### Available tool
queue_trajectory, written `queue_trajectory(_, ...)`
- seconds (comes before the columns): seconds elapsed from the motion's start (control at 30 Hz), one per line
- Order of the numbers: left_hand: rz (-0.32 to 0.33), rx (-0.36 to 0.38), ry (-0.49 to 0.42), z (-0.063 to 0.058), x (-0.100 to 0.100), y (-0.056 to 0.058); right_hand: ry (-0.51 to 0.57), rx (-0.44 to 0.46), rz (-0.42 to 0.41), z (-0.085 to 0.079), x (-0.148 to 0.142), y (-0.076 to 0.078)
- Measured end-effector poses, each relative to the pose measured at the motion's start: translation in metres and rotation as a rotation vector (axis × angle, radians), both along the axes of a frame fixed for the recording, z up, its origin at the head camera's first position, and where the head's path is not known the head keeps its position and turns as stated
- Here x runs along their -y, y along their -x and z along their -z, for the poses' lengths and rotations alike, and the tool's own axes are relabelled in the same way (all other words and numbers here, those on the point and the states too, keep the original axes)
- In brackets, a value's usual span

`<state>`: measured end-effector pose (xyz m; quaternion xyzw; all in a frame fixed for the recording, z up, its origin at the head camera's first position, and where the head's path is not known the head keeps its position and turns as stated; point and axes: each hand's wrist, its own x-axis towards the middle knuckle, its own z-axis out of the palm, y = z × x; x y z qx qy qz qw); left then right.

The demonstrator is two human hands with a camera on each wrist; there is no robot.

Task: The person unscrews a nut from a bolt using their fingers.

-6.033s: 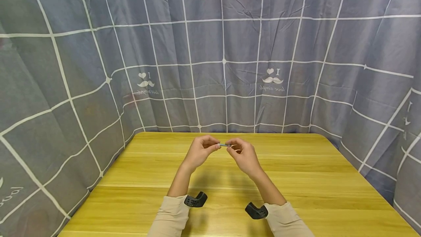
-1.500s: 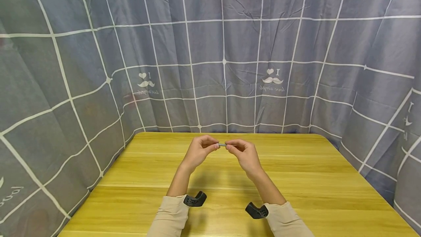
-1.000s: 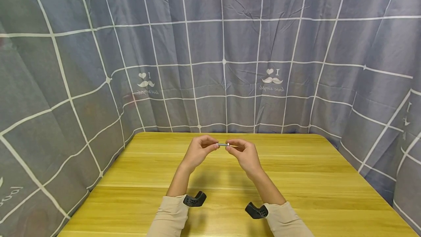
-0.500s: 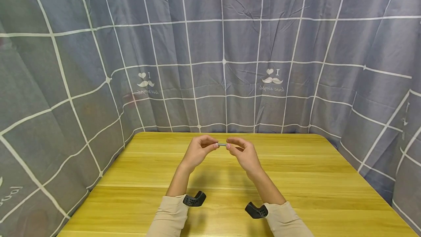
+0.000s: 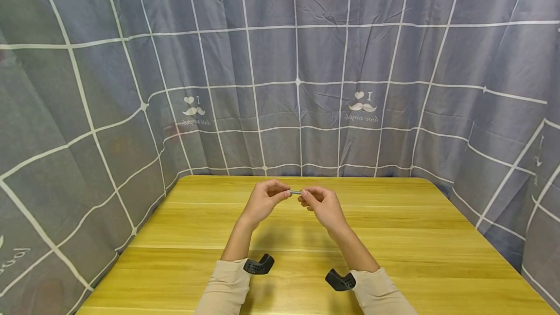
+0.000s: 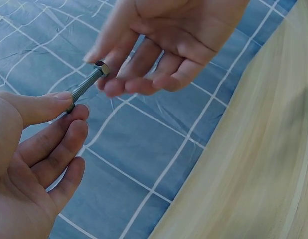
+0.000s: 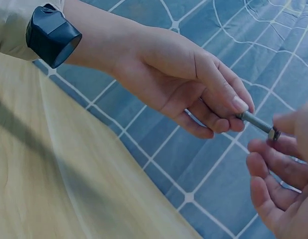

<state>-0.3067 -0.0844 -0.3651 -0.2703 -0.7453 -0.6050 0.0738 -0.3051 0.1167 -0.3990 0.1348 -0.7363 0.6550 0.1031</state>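
Note:
A threaded metal bolt [image 6: 86, 84] is held level above the table, between my two hands. My left hand [image 5: 265, 201] pinches one end of it between thumb and forefinger, which hides that end. On the other end sits a hexagonal metal piece [image 7: 274, 134], which looks like a nut with a dark hollow. The thumb and forefinger of my right hand [image 5: 324, 205] lie on either side of this nut and pinch it; its thumb is blurred in the left wrist view. The other fingers of both hands are loosely bent.
Beneath the hands is a wooden table [image 5: 393, 237]. A grey curtain [image 5: 323, 62] with white grid lines hangs behind it and along both sides. Black wrist mounts [image 5: 259, 265] sit on both beige sleeves.
My left hand stays still with the bolt. The right fingers shift repeatedly around the nut: apart from it a second ago, now drawn in, with the lower fingers more curled.

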Motion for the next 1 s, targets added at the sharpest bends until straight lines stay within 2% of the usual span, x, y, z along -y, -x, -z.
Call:
queue_trajectory(0.3, 0.001, -0.003, 0.0, 0.0001, 0.0004, 0.0015, -0.027, -0.02, 0.004, 0.0016, -0.0002, 0.0011)
queue_trajectory(0.5, 0.011, -0.012, 0.006, -0.0001, 0.0003, 0.0021, -0.028, -0.012, 0.041, 0.0018, 0.0009, 0.0022)
queue_trajectory(0.7, 0.022, 0.003, -0.004, 0.0007, 0.0004, 0.002, -0.024, -0.024, 0.011, 0.0019, -0.0002, 0.0006)
queue_trajectory(0.9, 0.016, -0.005, 0.003, 0.0009, 0.0008, 0.0017, -0.04, -0.019, 0.046, 0.0023, 0.0007, 0.0019)
queue_trajectory(1.0, 0.013, -0.004, 0.005, 0.0008, 0.001, 0.0016, -0.034, -0.03, 0.033, 0.0025, 0.0, 0.002)
